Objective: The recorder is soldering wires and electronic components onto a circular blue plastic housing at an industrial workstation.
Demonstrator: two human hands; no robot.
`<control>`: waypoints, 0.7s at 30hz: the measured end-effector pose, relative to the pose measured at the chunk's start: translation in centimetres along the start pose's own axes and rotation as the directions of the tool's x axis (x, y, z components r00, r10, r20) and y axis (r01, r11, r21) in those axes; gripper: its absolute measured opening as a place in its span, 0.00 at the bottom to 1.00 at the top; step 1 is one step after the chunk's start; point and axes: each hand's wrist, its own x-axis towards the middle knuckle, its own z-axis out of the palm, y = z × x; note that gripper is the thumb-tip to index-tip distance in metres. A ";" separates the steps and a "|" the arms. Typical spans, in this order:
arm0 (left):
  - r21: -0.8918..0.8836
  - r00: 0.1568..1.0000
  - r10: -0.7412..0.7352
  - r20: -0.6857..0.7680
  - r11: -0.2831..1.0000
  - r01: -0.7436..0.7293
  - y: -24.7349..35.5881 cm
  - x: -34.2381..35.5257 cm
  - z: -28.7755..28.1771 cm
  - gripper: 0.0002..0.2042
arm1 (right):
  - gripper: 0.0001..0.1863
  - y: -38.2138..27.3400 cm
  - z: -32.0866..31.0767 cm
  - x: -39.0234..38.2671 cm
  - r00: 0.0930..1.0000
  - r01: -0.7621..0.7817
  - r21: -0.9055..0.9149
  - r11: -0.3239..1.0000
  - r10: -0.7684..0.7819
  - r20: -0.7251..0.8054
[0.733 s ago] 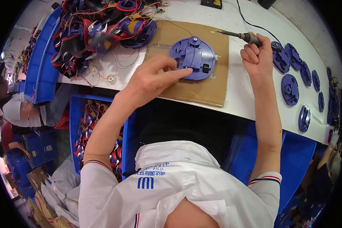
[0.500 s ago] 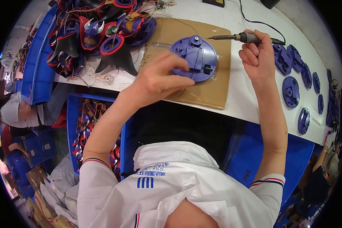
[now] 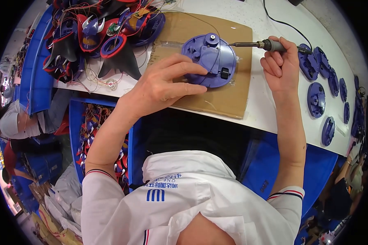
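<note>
A round purple plastic shell [image 3: 212, 61] lies on a brown cardboard sheet [image 3: 233, 98], showing its inner side with a raised peg, a flat panel and a small black part. My left hand [image 3: 163, 81] reaches over its lower left; forefinger and thumb are spread apart, their tips on or just above the shell. A thin wire [image 3: 219, 45] runs down over the shell from the upper left. In my right hand [image 3: 280, 65] is a soldering iron [image 3: 272, 45], gripped by its dark handle. The iron's tip points left, close to the shell's upper right edge.
Several purple shells [image 3: 316, 100] lie at the right of the white table [image 3: 265, 110]. Wired purple, red and black toy parts [image 3: 114, 53] crowd the upper left. Blue bins [image 3: 37, 81] stand left and below. The iron's black cord [image 3: 290, 26] crosses the back. Other people are at both sides.
The view has shifted slightly. My left hand, blurred before, is now sharper over the shell. The wire now shows lying across the shell. My right hand still holds the iron, its tip beside the shell.
</note>
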 end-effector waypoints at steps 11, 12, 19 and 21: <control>-0.634 0.250 -0.646 -0.722 0.761 0.134 0.6 8.5 -3.1 0.08 | 0.15 0.7 0.2 -0.6 1.000 0.007 -0.087 0.996 -0.005 0.031; -0.740 -0.194 -0.718 -0.668 0.669 0.071 0.5 10.3 -3.4 0.08 | 0.15 0.8 0.4 -0.9 1.000 0.024 -0.118 0.993 -0.022 0.020; -0.183 0.755 -0.590 -0.287 0.807 0.561 2.9 -0.5 -4.1 0.12 | 0.15 2.0 1.0 -2.2 0.995 0.077 -0.292 0.953 -0.054 0.086; -0.378 0.670 -0.718 -0.190 0.683 0.625 4.6 -0.7 -1.7 0.10 | 0.15 2.1 1.1 -2.3 0.991 0.089 -0.325 0.942 -0.052 0.123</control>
